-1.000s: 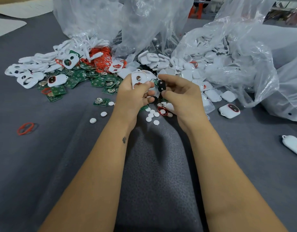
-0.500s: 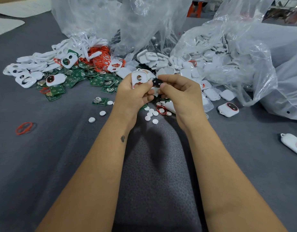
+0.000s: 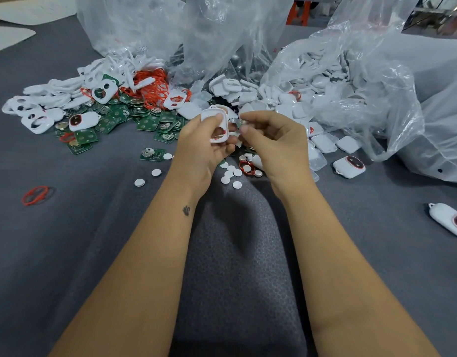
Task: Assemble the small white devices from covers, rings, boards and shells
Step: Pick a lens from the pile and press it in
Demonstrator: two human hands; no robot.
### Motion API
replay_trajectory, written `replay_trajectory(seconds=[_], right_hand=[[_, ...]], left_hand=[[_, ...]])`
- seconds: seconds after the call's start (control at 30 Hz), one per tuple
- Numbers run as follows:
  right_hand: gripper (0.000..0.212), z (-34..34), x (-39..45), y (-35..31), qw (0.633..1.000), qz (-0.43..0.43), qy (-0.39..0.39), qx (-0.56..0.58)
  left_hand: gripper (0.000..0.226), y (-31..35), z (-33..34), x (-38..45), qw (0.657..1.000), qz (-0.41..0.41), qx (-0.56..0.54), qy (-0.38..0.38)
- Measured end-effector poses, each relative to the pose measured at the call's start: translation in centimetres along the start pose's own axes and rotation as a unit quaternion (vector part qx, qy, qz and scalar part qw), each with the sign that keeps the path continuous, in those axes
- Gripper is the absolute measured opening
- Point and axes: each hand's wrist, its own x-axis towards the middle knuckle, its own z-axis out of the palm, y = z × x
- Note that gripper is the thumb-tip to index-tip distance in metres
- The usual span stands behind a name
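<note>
My left hand grips a white cover with a red ring in its lower opening, held upright above the grey cloth. My right hand pinches a small flat part edge-on against the cover's right side; its make is too small to tell. Green boards lie heaped behind my left hand, with red rings and white covers further back left. White shells spill from the plastic bags behind my right hand.
Small white discs and a red ring lie under my hands. Finished devices sit at right and far right. A loose red ring lies at left. Clear plastic bags crowd the back.
The small part in my right hand has moved left to the cover's edge and turned edge-on. Both hands rose slightly and drew closer together.
</note>
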Motion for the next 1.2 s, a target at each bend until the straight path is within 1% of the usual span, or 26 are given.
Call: replay_trajectory(seconds=[0.07,0.1,0.17,0.27,0.37,0.43,0.53,0.63,0.7,0.8,0.87,0.97,1.07,1.2], right_hand=[[0.022,0.0,0.1,0.1,1.0,0.007,0.012,-0.002],[0.02,0.0,0.1,0.1,1.0,0.01,0.015,-0.007],[0.019,-0.1,0.1,0.0,1.0,0.014,0.013,-0.011],[0.017,0.0,0.0,-0.1,1.0,0.006,0.005,-0.013],[0.019,0.3,-0.1,-0.2,1.0,-0.001,0.016,-0.025],[0.021,0.4,-0.2,-0.2,0.998,-0.003,0.037,-0.042],[0.021,0.2,-0.1,-0.1,0.995,-0.017,0.067,-0.074],[0.017,0.2,-0.1,-0.1,0.992,-0.026,0.067,-0.099],[0.013,0.3,-0.2,0.0,0.991,-0.027,0.068,-0.115],[0.012,0.3,-0.2,0.1,0.986,-0.035,0.087,-0.139],[0.011,0.3,-0.2,0.1,0.981,-0.056,0.096,-0.158],[0.008,0.3,-0.3,0.2,0.975,-0.083,0.089,-0.186],[0.007,0.3,-0.3,0.5,0.966,-0.101,0.068,-0.23],[0.009,0.2,-0.2,0.8,0.96,-0.095,0.057,-0.256]], left_hand=[[0.024,0.2,0.1,0.1,0.998,-0.029,-0.05,0.013],[0.026,0.2,0.0,0.2,0.998,-0.033,-0.053,0.022],[0.025,0.0,-0.1,0.3,1.0,-0.014,-0.01,0.026],[0.027,-0.6,-0.3,0.2,0.997,0.034,0.071,-0.014],[0.027,-1.0,-0.5,0.3,0.993,0.049,0.063,-0.082],[0.025,-1.1,-0.5,0.3,0.993,0.044,0.049,-0.099],[0.022,-1.2,-0.4,0.1,0.994,0.033,0.039,-0.094],[0.021,-1.2,-0.2,0.1,0.997,0.015,0.029,-0.075],[0.018,-1.1,-0.1,0.2,0.998,-0.008,0.003,-0.061],[0.021,-0.9,0.0,0.1,0.996,-0.028,-0.034,-0.071],[0.023,-1.0,0.1,0.0,0.996,-0.029,-0.041,-0.071],[0.022,-1.0,0.1,0.0,0.997,-0.025,-0.035,-0.056],[0.021,-0.9,0.1,-0.1,0.997,-0.035,-0.037,-0.064],[0.021,-1.0,0.1,-0.1,0.997,-0.036,-0.031,-0.065]])
